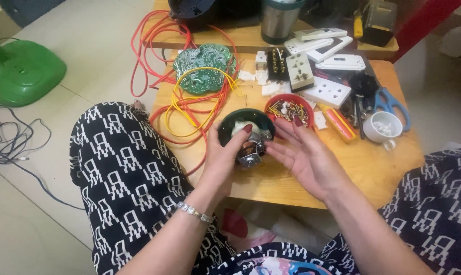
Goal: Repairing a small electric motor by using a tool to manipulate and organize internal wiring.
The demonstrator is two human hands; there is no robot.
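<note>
My left hand (225,155) grips a small electric motor (251,147) with copper windings and a metal frame, seated in a dark green round housing (235,122). The thumb lies over the motor's top. My right hand (304,153) is open beside the motor, palm up, its fingertips close to the motor's right side and just below a red bowl (290,100) filled with screws.
A low wooden table (378,173) carries a green circuit board (205,61) with red and yellow wires (190,114), white wall sockets (327,91), blue-handled scissors (391,102), a white cup (383,127) and a steel tumbler (279,20). A green fan base (21,74) stands on the floor at left.
</note>
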